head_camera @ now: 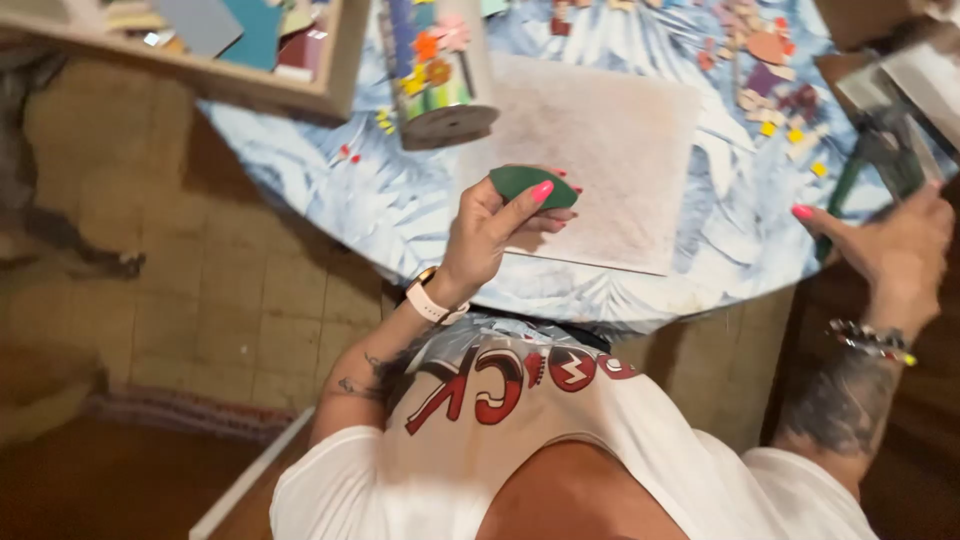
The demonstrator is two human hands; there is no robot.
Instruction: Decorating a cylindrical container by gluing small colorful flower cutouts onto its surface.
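My left hand [495, 232] holds a flat dark green piece [530, 184] between thumb and fingers, above the near edge of a pale square board [610, 150]. My right hand [895, 245] is off the right edge of the table, closed around a hand tool [880, 150] with dark metal jaws and green handles. A pale watch sits on my left wrist and a beaded bracelet on my right.
A round table [330, 190] has a blue and white leaf-patterned cover. A cylinder [440, 70] covered in coloured mosaic pieces stands at the back. Small loose tiles [770, 70] lie at the back right. A wooden tray [240, 60] of coloured sheets overhangs the left. Tiled floor lies below.
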